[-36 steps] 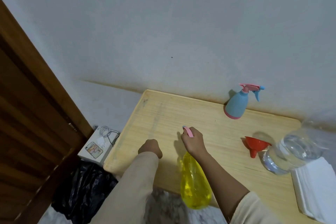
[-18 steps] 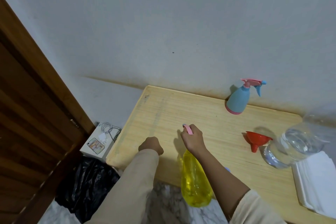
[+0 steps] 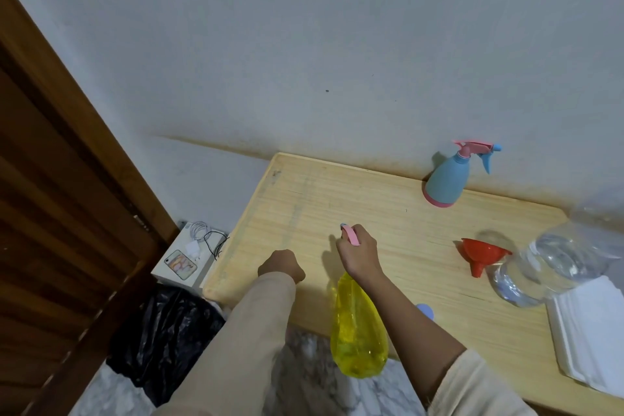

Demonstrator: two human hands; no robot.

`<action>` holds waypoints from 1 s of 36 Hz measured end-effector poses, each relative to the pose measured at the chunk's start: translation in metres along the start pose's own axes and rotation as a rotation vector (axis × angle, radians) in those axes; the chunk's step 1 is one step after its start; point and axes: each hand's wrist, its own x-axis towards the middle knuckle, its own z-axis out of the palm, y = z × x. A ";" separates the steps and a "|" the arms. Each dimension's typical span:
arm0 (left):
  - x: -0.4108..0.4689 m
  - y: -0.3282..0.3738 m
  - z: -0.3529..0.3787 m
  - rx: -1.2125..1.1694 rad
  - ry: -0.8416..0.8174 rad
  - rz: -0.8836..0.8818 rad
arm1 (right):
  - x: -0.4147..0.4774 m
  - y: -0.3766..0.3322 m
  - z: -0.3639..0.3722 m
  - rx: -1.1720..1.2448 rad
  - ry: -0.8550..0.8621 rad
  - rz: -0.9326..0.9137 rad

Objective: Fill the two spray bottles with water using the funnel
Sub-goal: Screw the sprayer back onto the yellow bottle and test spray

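My right hand [image 3: 359,255] grips the pink spray head of a yellow translucent spray bottle [image 3: 356,331], which hangs tilted over the wooden table's [image 3: 337,199] near edge. My left hand [image 3: 282,265] is a closed fist resting on the table, left of the bottle, holding nothing I can see. A blue spray bottle [image 3: 447,179] with pink base and trigger stands upright at the back by the wall. A red funnel [image 3: 483,253] lies on its side at the right, next to a clear water bottle [image 3: 553,263] with water in it.
A stack of white napkins [image 3: 594,331] lies at the table's right front. A small blue cap [image 3: 425,311] peeks out behind my right forearm. Left of the table stand a white box with a phone and cables [image 3: 189,257], a black bag [image 3: 162,331] and a wooden door [image 3: 50,213].
My hands and the yellow bottle have hardly moved; the view has shifted slightly, so the table sits a little lower and to the right in the frame.
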 end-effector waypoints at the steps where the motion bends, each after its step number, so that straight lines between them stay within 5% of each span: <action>1: 0.000 -0.001 0.000 0.001 -0.004 0.003 | 0.000 -0.001 0.001 -0.001 0.003 0.000; 10: -0.001 0.003 -0.018 -0.103 -0.129 0.215 | 0.005 -0.020 -0.006 0.001 0.100 -0.091; 17: -0.019 0.034 -0.051 -0.740 -0.184 0.521 | 0.029 -0.048 -0.040 0.036 0.345 -0.243; 25: -0.016 0.093 -0.051 -0.805 -0.246 0.763 | 0.062 -0.073 -0.071 0.000 0.572 -0.423; 31: 0.017 0.145 -0.021 -0.703 0.074 0.770 | 0.100 -0.081 -0.083 0.030 0.726 -0.435; 36: 0.057 0.183 -0.023 -0.731 0.217 0.731 | 0.141 -0.073 -0.089 0.016 0.667 -0.393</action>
